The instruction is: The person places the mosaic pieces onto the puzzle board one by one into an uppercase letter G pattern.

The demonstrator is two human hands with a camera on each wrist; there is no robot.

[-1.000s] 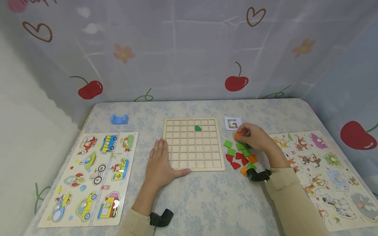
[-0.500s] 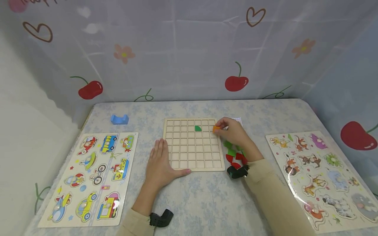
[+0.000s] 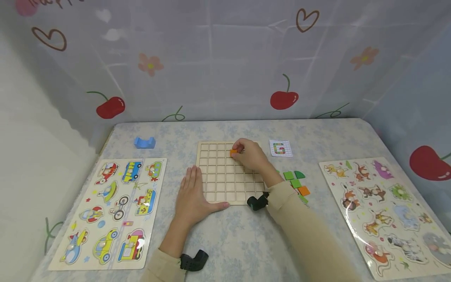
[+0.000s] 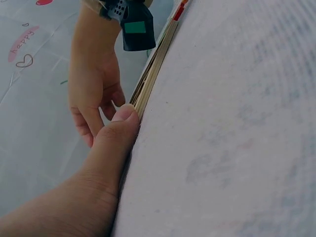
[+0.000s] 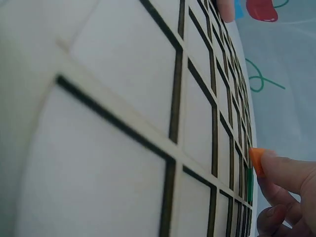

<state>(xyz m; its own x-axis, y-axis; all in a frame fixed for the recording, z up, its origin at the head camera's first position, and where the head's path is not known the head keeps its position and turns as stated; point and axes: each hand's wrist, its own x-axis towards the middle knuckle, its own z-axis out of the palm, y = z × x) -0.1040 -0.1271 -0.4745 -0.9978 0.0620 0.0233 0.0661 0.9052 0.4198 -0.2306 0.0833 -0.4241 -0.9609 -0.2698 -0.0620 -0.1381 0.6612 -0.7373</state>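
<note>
Head view confirms my right hand [image 3: 251,156] pinches an orange tile [image 3: 233,153] over the far cells of the grid board [image 3: 225,188], while my left hand [image 3: 192,196], fingers straight, lies flat on the desk [image 3: 246,239] against its near-left edge.

The worktop [image 3: 246,243] carries a wooden grid board [image 3: 218,184] at centre, a vehicle puzzle [image 3: 109,211] left, an animal puzzle [image 3: 384,211] right, loose coloured tiles [image 3: 296,182], a pattern card [image 3: 280,148] and a blue block [image 3: 144,142].
</note>
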